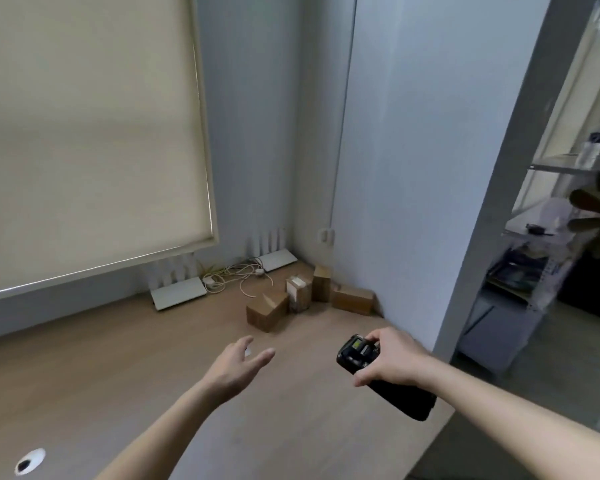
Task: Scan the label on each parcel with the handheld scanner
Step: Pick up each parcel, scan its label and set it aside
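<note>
Several small brown cardboard parcels (pixel 267 311) sit grouped at the far right corner of a wooden desk (pixel 118 375), against the wall. One upright parcel (pixel 298 293) shows a pale label on its front. My right hand (pixel 392 356) grips a black handheld scanner (pixel 357 355), its head pointing toward the parcels. My left hand (pixel 238 363) is stretched out over the desk with fingers apart, holding nothing, a short way in front of the nearest parcel.
Two white routers (pixel 179 292) (pixel 278 259) with antennas and tangled white cables (pixel 236 273) lie by the back wall. A roller blind (pixel 84 133) covers the window. A cable hole (pixel 30 460) is at the desk's near left. Shelving (pixel 534 271) stands beyond the right edge.
</note>
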